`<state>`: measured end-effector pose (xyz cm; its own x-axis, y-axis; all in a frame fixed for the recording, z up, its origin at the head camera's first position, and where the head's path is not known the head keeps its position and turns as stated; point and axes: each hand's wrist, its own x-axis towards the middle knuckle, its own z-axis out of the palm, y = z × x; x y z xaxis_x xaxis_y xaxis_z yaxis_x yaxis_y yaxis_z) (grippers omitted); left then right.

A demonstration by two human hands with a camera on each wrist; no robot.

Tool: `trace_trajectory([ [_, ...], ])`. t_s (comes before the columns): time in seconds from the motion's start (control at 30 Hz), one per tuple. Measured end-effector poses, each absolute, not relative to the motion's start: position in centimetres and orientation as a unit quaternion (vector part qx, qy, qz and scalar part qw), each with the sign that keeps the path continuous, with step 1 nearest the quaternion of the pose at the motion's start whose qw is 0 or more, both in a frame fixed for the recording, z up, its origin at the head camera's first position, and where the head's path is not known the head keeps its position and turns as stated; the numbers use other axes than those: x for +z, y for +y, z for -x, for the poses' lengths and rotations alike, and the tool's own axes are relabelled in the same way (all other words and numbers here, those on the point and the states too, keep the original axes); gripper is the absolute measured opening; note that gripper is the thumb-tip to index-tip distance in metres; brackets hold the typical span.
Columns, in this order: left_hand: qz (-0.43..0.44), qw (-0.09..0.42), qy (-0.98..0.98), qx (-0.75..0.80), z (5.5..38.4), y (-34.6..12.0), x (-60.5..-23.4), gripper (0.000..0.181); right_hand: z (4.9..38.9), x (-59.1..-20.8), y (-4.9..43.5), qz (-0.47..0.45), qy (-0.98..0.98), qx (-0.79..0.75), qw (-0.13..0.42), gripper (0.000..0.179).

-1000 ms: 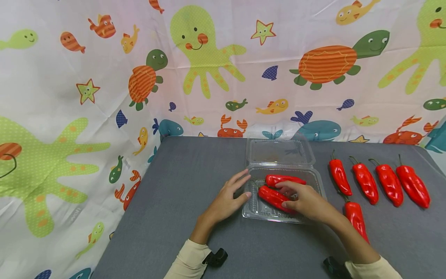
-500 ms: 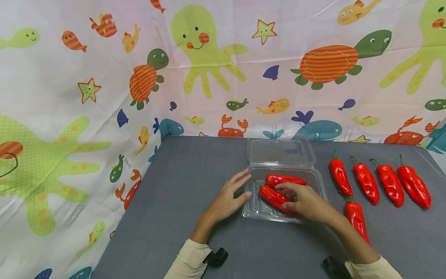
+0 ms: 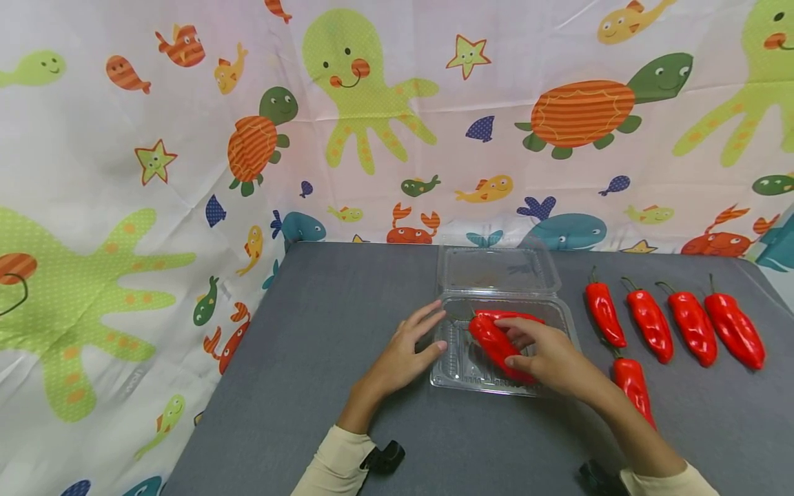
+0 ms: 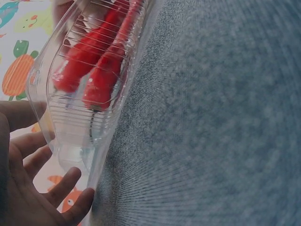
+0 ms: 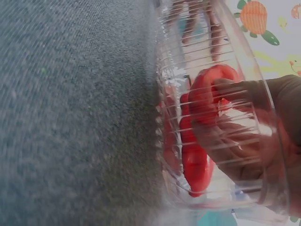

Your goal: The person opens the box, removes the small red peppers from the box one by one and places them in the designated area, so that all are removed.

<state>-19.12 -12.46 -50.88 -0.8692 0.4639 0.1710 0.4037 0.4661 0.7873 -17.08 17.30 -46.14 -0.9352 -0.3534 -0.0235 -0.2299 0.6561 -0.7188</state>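
Observation:
A clear plastic clamshell container [image 3: 448, 368] lies with its lid folded back on the grey table. My right hand [image 3: 551, 353] reaches over its right side and pinches a red pepper [image 3: 492, 339] between thumb and fingers. Behind that one, a second red pepper [image 3: 510, 315] lies in the container, partly covered by the held pepper and the fingers. At the container's left edge rests my left hand [image 3: 403, 350], fingers spread and loosely straight. In the left wrist view its fingertips [image 4: 70, 175] are right at the clear wall, and both peppers show through the ribbed plastic.
To the right of the container, several red peppers [image 3: 649, 324] lie in a row with stems pointing away. A single red pepper [image 3: 634, 393] lies nearer, beside my right forearm. The clear lid [image 3: 499, 270] reaches toward a patterned sea-animal curtain [image 3: 384, 124] at the back.
My right hand has lifted the stem end of the held pepper and shifted it slightly away and right, so it now overlaps the other pepper. The left hand has stayed still.

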Motion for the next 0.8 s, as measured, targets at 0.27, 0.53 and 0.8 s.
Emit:
trace_trajectory([
  [0.27,-0.255,0.033,0.852,0.455,19.0,-12.5,-50.7,0.062,16.2,-44.8,18.3,0.146,0.902,-0.403,0.046,0.072],
  [0.53,-0.250,0.038,0.855,0.452,18.9,-12.5,-50.5,0.062,15.2,-43.9,19.3,0.127,0.902,-0.412,0.022,0.073],
  [0.8,-0.249,0.039,0.855,0.453,18.9,-12.5,-50.6,0.063,14.2,-42.9,20.5,0.080,0.906,-0.415,0.020,0.076],
])
